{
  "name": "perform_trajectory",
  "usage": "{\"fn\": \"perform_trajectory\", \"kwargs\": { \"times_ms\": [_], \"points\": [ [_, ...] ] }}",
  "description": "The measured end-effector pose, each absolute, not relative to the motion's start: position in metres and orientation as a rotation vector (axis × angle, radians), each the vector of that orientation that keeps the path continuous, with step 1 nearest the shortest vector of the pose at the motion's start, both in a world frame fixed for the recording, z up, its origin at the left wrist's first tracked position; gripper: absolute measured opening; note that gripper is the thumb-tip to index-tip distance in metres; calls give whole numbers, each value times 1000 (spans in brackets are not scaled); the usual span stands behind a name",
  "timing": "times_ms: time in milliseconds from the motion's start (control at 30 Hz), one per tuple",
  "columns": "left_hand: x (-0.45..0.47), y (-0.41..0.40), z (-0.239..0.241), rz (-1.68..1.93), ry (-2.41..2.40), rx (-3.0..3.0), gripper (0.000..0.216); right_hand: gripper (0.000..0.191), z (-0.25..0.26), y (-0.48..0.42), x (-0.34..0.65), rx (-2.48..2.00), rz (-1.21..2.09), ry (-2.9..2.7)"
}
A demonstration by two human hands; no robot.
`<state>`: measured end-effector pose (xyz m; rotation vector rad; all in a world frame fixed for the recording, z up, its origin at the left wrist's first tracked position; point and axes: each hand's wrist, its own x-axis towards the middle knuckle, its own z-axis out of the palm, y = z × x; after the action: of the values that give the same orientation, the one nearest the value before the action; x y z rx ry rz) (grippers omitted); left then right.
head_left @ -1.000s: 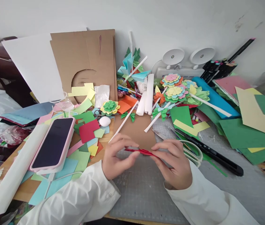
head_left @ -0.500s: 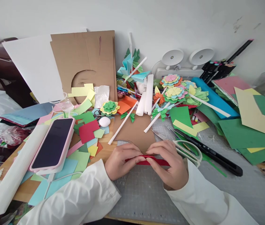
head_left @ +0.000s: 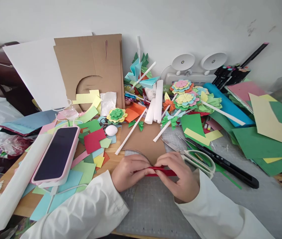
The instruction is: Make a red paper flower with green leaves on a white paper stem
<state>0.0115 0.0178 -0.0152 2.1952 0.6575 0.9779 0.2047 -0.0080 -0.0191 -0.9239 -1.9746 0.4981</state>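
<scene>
Well, from my far-off seat I can see both hands pinching one bit of red paper [head_left: 168, 173]. The left hand [head_left: 131, 171] has its thumb and fingers closed on one side of it, and the right hand [head_left: 178, 176] pinches it too, so close by that I can't tell if the fingertips touch. The red paper is low in the middle, over the gray mat [head_left: 150, 212], near the brown cardboard piece [head_left: 143, 139]. I can't tell if it rests on the mat. Just past the right hand I see scissors [head_left: 186, 154] with pale handles, and a long black tool [head_left: 223, 162] lies beside them. On the left of the wooden counter [head_left: 112, 159], a phone [head_left: 57, 154] in a pink case sits by lots of paper scraps [head_left: 87, 169]. Bright paper flowers [head_left: 184, 99] lie in a heap near the wall [head_left: 155, 20].
</scene>
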Motion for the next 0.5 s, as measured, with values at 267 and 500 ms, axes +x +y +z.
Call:
{"fn": "perform_trajectory", "kwargs": {
  "times_ms": [267,500],
  "points": [
    [12,18,-15,923,661,2176,18,16,-23,-9,204,-889,495,-1994],
    [14,17,-11,926,699,1947,17,17,-24,-6,208,-799,279,-2056]
  ]
}}
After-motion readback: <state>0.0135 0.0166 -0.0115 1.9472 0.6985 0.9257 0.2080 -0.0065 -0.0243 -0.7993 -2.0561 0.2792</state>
